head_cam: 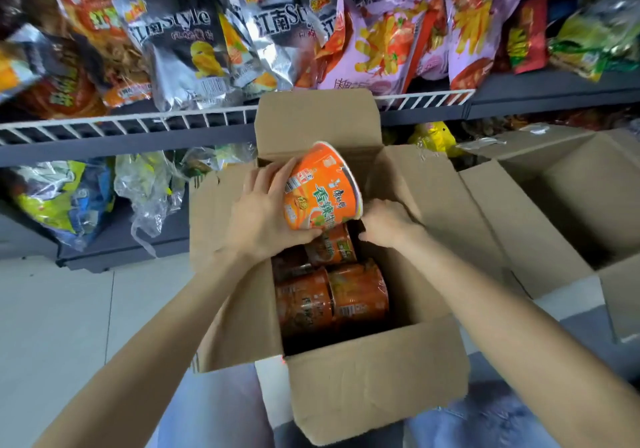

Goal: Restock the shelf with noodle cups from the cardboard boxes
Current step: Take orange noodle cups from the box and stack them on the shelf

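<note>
An open cardboard box [374,375] stands on the floor in front of the shelf. My left hand [266,215] grips an orange noodle cup [322,187], tilted on its side just above the box opening. My right hand [388,222] reaches into the box at the cup's lower right, fingers curled down behind the cup; what they hold is hidden. Several more orange noodle cups [356,291] lie on their sides inside the box.
A second open cardboard box [554,212] sits to the right. A shelf with a white wire rail [138,123] holds snack bags above, and a lower shelf [114,236] holds more bags at the left. Pale floor tiles lie at the lower left.
</note>
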`<state>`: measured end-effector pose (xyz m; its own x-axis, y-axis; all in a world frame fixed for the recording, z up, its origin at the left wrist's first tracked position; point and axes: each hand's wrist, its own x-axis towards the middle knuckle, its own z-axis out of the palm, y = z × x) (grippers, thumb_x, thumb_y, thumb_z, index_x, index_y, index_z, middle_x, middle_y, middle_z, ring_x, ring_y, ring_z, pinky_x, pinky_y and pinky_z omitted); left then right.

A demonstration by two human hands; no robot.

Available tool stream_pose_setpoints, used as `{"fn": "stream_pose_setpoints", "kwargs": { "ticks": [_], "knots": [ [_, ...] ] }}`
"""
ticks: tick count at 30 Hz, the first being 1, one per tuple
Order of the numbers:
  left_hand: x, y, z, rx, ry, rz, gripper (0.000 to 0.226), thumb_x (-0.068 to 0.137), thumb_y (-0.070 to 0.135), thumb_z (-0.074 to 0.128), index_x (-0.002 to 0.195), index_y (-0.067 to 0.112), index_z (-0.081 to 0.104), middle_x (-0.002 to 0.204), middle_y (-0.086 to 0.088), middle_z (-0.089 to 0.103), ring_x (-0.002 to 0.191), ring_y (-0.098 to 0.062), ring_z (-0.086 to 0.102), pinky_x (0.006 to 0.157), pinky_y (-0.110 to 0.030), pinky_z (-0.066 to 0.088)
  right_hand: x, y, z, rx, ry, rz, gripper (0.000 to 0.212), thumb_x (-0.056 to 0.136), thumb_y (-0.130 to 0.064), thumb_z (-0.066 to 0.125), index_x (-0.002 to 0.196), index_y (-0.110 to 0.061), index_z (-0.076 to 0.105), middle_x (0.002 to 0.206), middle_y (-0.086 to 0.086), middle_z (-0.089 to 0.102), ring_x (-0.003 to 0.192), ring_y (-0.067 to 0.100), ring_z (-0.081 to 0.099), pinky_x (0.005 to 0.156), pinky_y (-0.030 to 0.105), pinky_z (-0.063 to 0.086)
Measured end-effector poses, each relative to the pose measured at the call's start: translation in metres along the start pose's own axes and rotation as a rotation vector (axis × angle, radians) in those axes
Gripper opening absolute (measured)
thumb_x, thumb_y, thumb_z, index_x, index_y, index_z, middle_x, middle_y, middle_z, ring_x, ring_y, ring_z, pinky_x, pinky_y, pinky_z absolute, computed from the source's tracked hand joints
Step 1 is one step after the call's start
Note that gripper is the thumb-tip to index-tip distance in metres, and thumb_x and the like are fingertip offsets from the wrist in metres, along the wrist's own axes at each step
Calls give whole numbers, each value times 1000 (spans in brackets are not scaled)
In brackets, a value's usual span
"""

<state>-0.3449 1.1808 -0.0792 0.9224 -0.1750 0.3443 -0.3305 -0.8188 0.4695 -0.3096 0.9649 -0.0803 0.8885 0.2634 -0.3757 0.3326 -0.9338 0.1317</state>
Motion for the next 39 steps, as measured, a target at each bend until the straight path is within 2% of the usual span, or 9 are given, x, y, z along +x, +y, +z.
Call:
{"fn": "stream_pose_setpoints", "kwargs": {
  "ticks": [5,9,12,15,17,23,29,33,39],
  "knots": [
    [-10,5,-43,-33,177,6,105,60,69,67,140,8,37,135,-11,46,120,-25,41,102,-20,23,26,-6,23,-9,66,-119,48,90,-17,54,136,-18,43,131,8,51,119,29,50,88,37,46],
    [-14,-5,-58,14,208,-113,106,58,69,66,141,9,37,134,-10,46,121,-24,40,100,-26,26,52,-24,37,-164,81,-283,57,92,-17,53,145,-18,31,141,9,41,130,29,37,100,37,36],
    [-18,-11,-62,-59,200,-267,110,54,71,66,141,11,36,133,-6,46,122,-21,41,99,-25,29,73,-37,51,-258,-115,-264,62,97,-19,44,151,-16,14,151,13,27,139,33,25,110,43,26],
    [-17,-14,-68,-64,155,-344,115,50,76,62,143,15,33,131,-2,47,120,-16,41,94,-24,30,85,-32,70,-340,-237,-186,97,85,-36,64,152,-18,-3,153,21,15,141,38,17,113,54,18],
    [-15,-16,-71,-27,114,-342,117,49,76,66,144,18,30,133,0,46,120,-15,42,93,-25,32,83,-28,71,-381,-204,-187,95,87,-34,62,152,-16,-4,152,22,19,141,37,20,112,55,19],
    [-8,-18,-79,45,36,-324,124,51,67,79,149,22,18,141,-1,44,125,-21,43,96,-33,35,56,-28,27,-516,22,-291,80,90,-27,57,151,-7,9,152,12,27,139,28,25,112,41,23],
    [14,-28,-98,14,-237,-415,143,44,65,83,151,30,-5,139,-5,44,121,-25,50,101,-41,42,-8,7,-40,-352,646,-402,109,48,-25,89,143,-9,38,146,12,42,136,25,38,109,44,23],
    [13,-41,-97,-136,-180,-440,147,27,84,70,149,32,7,132,-2,52,112,-20,57,92,-46,50,-33,34,-74,-475,858,-339,103,58,-11,84,146,-10,29,151,11,35,141,23,25,112,48,17],
    [6,-12,-95,-191,18,-292,132,42,63,82,149,23,15,134,-2,41,109,-5,42,85,-24,41,-45,42,-145,-550,1093,-246,96,74,-11,75,151,-15,17,156,5,16,143,24,15,115,51,14]
  ]
}}
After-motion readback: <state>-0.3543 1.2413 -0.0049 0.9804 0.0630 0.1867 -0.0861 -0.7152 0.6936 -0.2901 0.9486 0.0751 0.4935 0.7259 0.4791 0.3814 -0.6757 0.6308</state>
